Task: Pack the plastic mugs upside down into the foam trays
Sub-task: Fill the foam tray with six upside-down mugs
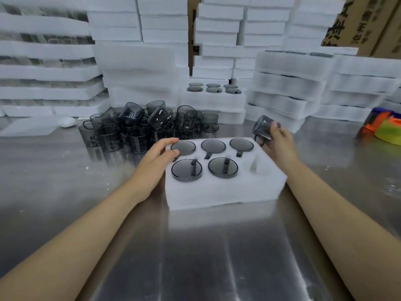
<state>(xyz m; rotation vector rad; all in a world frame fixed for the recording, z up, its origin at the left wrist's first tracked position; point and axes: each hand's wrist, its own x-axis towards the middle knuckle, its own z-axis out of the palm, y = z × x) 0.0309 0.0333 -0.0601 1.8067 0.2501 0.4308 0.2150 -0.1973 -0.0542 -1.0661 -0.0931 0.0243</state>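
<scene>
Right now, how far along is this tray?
Done: five grey mugs sit upside down in the foam tray. In hand: right hand holds a sixth mug beside it; left hand rests on the tray's far-left corner. Left: near-right pocket empty, mug pile behind.

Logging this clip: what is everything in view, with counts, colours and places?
foam tray: one, white, front centre; front-right pocket empty
packed mugs: five, smoky grey, upside down in that tray
loose mugs: a pile, uncountable, grey, behind left
filled tray: one, white, six grey mugs, behind centre
stacked trays: many, white, along the back
cardboard boxes: brown, top right
multicoloured object: one, right edge
table: one, steel
left hand: rests on the foam tray's left edge
right hand: holds one grey mug
</scene>
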